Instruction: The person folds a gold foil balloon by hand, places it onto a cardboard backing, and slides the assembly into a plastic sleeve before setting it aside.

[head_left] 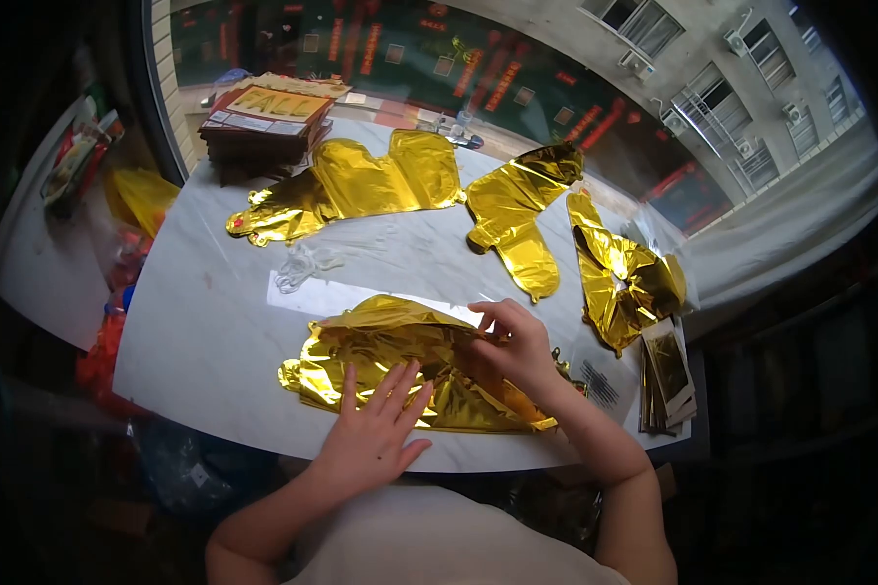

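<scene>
A flat, uninflated gold foil balloon (449, 395) lies creased near the table's front edge. Spread out on its lower left part is my left hand (376, 429), fingers apart and palm down, holding nothing. My right hand (519, 351) is at the balloon's upper right edge, its fingers and thumb bent round the raised foil. The exact grip is partly hidden by the hand. Beyond them, more flat gold foil balloons lie on the table: one at the back left (380, 180), one in the middle (512, 214) and one on the right (619, 278).
Left at the back stands a stack of packages marked "FALL" (273, 107). White strings (307, 263) lie on the marble-patterned table (195, 322). Thin dark sticks (595, 385) and flat packets (668, 370) are by the right edge. A window runs behind the table.
</scene>
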The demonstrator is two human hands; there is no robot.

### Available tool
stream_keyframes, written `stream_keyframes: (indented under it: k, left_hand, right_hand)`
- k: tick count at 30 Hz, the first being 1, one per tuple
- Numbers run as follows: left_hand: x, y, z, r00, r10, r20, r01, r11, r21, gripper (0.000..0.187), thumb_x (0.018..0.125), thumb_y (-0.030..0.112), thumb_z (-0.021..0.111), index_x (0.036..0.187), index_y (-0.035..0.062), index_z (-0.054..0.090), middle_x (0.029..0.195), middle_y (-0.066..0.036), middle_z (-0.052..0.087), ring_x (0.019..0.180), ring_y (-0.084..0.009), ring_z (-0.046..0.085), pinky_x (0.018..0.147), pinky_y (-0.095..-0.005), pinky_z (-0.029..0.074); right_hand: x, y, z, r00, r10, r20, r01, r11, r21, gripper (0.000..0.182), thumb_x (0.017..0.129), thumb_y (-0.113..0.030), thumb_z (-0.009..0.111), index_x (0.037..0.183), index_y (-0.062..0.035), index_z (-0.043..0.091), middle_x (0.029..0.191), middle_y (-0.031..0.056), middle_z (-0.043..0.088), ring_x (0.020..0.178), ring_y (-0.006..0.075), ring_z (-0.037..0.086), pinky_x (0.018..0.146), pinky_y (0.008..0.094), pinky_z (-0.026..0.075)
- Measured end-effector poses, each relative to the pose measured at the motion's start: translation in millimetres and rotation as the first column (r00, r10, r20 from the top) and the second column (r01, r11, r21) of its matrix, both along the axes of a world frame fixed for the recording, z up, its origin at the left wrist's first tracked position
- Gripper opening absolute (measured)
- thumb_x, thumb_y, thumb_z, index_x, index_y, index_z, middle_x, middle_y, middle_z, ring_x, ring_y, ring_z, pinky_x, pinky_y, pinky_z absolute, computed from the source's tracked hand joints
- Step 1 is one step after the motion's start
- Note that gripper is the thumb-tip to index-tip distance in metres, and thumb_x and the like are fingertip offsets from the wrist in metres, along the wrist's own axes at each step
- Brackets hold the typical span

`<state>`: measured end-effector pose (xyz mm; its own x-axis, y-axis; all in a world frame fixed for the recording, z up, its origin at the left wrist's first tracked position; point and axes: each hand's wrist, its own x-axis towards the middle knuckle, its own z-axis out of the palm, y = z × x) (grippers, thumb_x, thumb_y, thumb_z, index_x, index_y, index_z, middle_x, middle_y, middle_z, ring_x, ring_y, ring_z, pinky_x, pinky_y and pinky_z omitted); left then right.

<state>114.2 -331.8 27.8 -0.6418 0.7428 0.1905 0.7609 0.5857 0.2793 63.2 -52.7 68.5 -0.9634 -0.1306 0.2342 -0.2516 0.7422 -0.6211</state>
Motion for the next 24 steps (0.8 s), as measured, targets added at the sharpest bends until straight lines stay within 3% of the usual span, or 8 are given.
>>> stream_keyframes:
  k: [6, 8, 11, 13, 14, 17, 19, 24]
  left_hand:
    - [-1, -1, -1, 1.0, 0.011, -0.014, -0.011, 1.0, 0.003, 0.075, 0.098, 0.053, 0.062, 0.156, 0.0076, 0.048, 0.163, -0.019, 0.041, 0.152, -0.0305, 0.037, 0.12, -0.0753, 0.018]
    - [0, -1, -1, 1.0, 0.01, -0.008, -0.01, 1.0, 0.0, 0.075, 0.098, 0.053, 0.062, 0.156, 0.0077, 0.047, 0.163, -0.019, 0.041, 0.153, -0.0304, 0.037, 0.12, -0.0756, 0.017]
    - [0, 0, 3, 0.996, 0.022, -0.086, -0.018, 0.999, 0.048, 0.07, 0.099, 0.052, 0.062, 0.152, 0.0079, 0.053, 0.15, -0.019, 0.055, 0.141, -0.0311, 0.051, 0.115, -0.0713, 0.03]
    - [-1, -1, 7, 0.948, 0.026, 0.316, 0.04, 0.979, -0.201, 0.069, 0.098, 0.049, 0.064, 0.155, 0.0105, 0.052, 0.13, -0.016, 0.069, 0.118, -0.0312, 0.066, 0.103, -0.0639, 0.04]
    - [-1, -1, 7, 0.948, 0.027, 0.317, 0.04, 0.979, -0.201, 0.069, 0.098, 0.049, 0.064, 0.155, 0.0105, 0.052, 0.13, -0.016, 0.069, 0.118, -0.0312, 0.066, 0.103, -0.0639, 0.04]
    - [0, -4, 0, 0.939, 0.004, 0.345, 0.032, 0.995, -0.098, 0.068, 0.098, 0.048, 0.065, 0.154, 0.0109, 0.054, 0.113, -0.012, 0.074, 0.1, -0.03, 0.071, 0.095, -0.0563, 0.044]
    - [1, -4, -9, 0.999, -0.02, 0.039, 0.018, 0.999, 0.05, 0.068, 0.098, 0.048, 0.065, 0.154, 0.0103, 0.054, 0.123, -0.013, 0.072, 0.11, -0.03, 0.068, 0.099, -0.0568, 0.043]
    - [3, -2, -1, 0.998, 0.027, -0.058, -0.022, 0.997, 0.078, 0.068, 0.098, 0.049, 0.065, 0.153, 0.0096, 0.054, 0.136, -0.011, 0.065, 0.124, -0.0296, 0.06, 0.105, -0.0588, 0.039]
  right_hand:
    - [-4, -3, -24, 0.992, -0.068, 0.105, 0.043, 0.974, 0.223, 0.04, 0.075, -0.008, 0.086, 0.114, -0.014, 0.078, 0.092, 0.0093, 0.065, 0.076, 0.0282, 0.064, 0.071, 0.0379, 0.052]
    - [2, -9, -24, 0.963, 0.023, -0.269, 0.072, 0.938, 0.339, 0.043, 0.074, -0.005, 0.083, 0.116, -0.0153, 0.078, 0.092, 0.008, 0.066, 0.081, 0.0307, 0.065, 0.073, 0.0411, 0.053]
    - [5, -11, -27, 0.927, 0.125, -0.353, 0.002, 0.941, 0.338, 0.047, 0.076, 0.0, 0.077, 0.121, -0.0125, 0.075, 0.104, 0.009, 0.072, 0.093, 0.0326, 0.069, 0.083, 0.0444, 0.056]
    - [7, -5, -35, 0.889, 0.243, -0.389, -0.097, 0.928, 0.359, 0.055, 0.072, 0.002, 0.074, 0.127, -0.0066, 0.072, 0.12, 0.0126, 0.073, 0.106, 0.0326, 0.071, 0.093, 0.0447, 0.058]
    - [9, -4, -39, 0.889, 0.244, -0.387, -0.098, 0.928, 0.359, 0.055, 0.072, 0.002, 0.074, 0.127, -0.0066, 0.072, 0.12, 0.0126, 0.073, 0.106, 0.0326, 0.071, 0.093, 0.0447, 0.058]
    - [15, 5, -53, 0.919, 0.254, -0.302, -0.131, 0.918, 0.373, 0.054, 0.08, 0.002, 0.07, 0.133, -0.0038, 0.068, 0.133, 0.0168, 0.07, 0.121, 0.0347, 0.069, 0.098, 0.0446, 0.058]
    - [21, -5, -30, 0.947, 0.236, -0.22, -0.161, 0.937, 0.31, 0.057, 0.083, 0.003, 0.07, 0.139, -0.0047, 0.064, 0.136, 0.0179, 0.069, 0.123, 0.0366, 0.068, 0.101, 0.0441, 0.057]
    - [54, -29, 2, 0.97, 0.241, 0.042, -0.233, 0.86, 0.453, 0.065, 0.097, -0.022, 0.07, 0.156, -0.0041, 0.048, 0.16, 0.0196, 0.048, 0.149, 0.0379, 0.046, 0.122, 0.0499, 0.037]
